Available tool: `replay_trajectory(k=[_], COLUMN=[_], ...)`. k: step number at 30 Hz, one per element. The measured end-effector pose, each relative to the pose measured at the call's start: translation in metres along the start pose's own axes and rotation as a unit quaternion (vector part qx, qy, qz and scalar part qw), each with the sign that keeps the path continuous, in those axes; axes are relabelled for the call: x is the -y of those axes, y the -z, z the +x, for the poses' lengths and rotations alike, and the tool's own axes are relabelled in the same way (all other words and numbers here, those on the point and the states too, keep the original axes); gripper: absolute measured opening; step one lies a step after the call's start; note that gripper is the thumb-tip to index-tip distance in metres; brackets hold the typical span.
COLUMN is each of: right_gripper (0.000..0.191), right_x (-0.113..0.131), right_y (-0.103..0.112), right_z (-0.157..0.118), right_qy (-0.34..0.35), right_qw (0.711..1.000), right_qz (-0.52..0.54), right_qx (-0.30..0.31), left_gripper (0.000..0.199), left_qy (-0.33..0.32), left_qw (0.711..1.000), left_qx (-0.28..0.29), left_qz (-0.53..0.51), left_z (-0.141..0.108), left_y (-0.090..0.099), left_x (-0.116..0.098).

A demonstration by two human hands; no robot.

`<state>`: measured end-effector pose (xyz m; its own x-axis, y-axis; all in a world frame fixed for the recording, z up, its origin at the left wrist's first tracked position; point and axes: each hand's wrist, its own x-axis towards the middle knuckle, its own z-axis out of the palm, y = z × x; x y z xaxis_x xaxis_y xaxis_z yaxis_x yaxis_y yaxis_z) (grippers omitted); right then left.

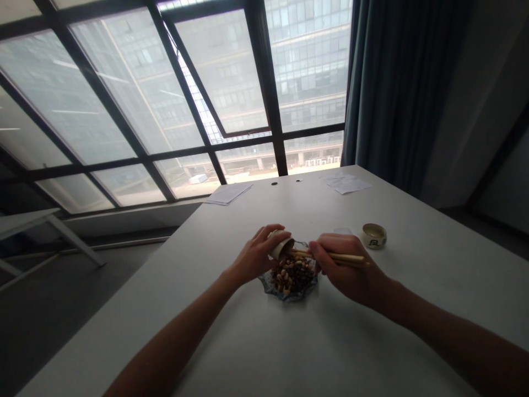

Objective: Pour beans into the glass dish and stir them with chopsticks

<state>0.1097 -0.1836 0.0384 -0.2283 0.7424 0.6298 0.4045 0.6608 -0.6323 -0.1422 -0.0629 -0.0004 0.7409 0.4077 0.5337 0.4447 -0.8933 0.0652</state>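
My left hand (261,251) grips a small pale cup (282,246) and holds it tipped on its side, mouth toward the right. Below the cup, a scalloped glass dish (285,296) on the table holds a heap of nuts and dark bits (291,274). A pair of wooden chopsticks (347,257) is pinched in my right hand (341,262). Their tips reach left to the cup's mouth, just over the heap. Whether anything sits between the tips is too small to tell. Part of the dish's far rim is hidden by the hands.
Behind my right hand, a second small cup (374,236) with a dark character stands upright on the white table (231,342). Papers (229,193) lie at the far left edge, and more sheets (346,183) at the far right. Beyond are windows and a blue curtain (388,99).
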Motion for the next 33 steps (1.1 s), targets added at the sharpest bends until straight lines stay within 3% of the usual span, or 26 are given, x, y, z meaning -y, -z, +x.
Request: replay_trajectory(k=[7,12,18,24,33], right_gripper=[0.031,0.042,0.039,0.043,0.030], right_x=[-0.0057,-0.0017,-0.0041,0.0003,-0.0027], right_y=[-0.0008,0.0003,-0.0010,0.0015,0.0007], right_z=[0.0020,0.0008,0.0030,0.0017,0.0040], right_qy=[0.017,-0.010,-0.003,-0.023,0.018], right_qw=[0.998,1.000,1.000,0.999,0.997], right_qz=[0.014,-0.024,-0.014,-0.023,0.038], right_qx=[0.054,-0.004,0.015,-0.039,0.061], left_gripper=[0.065,0.068,0.067,0.067,0.067], left_qy=[0.011,0.018,0.024,0.040,0.065], left_qw=[1.000,1.000,0.999,0.998,0.993], left_qx=[-0.002,0.002,0.004,-0.002,-0.015], left_qz=[-0.003,-0.008,-0.021,-0.042,-0.100], left_z=[0.0004,-0.0014,-0.0014,-0.0005,0.0006], left_y=[0.0008,-0.0006,0.0005,0.0012,0.0017], left_x=[0.0001,0.0018,0.0016,0.0003,-0.0025])
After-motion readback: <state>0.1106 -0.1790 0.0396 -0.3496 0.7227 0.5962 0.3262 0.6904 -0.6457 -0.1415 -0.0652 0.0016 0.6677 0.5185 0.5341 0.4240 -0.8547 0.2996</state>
